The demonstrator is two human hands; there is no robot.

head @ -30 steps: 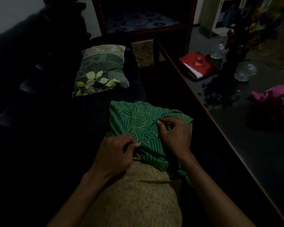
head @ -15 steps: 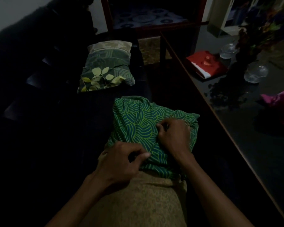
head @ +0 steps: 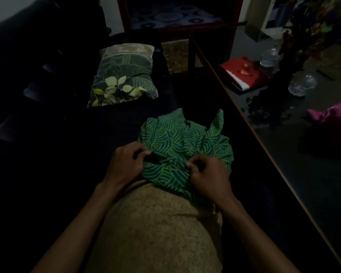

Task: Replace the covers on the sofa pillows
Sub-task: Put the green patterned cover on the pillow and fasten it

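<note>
A tan patterned pillow (head: 158, 229) lies lengthwise in front of me on the dark sofa. A bunched green cover with blue wavy lines (head: 183, 138) sits over its far end. My left hand (head: 126, 164) pinches the cover's left edge between thumb and fingers. My right hand (head: 209, 176) grips the cover's near right edge with curled fingers. A second pillow in a dark green leaf-print cover (head: 124, 75) lies farther back on the sofa.
A dark glass-topped table (head: 303, 174) runs along the right, its wooden edge close to my right arm. On it are a red book (head: 244, 72), glass bowls (head: 301, 84), a dark vase of flowers (head: 287, 62) and a pink cloth (head: 335, 121). A wooden shelf stands at the back.
Both hands have shifted along the green cover's near edge and gathered it; the fabric is more bunched, with folds standing up at its far side. The camera has tilted slightly.
</note>
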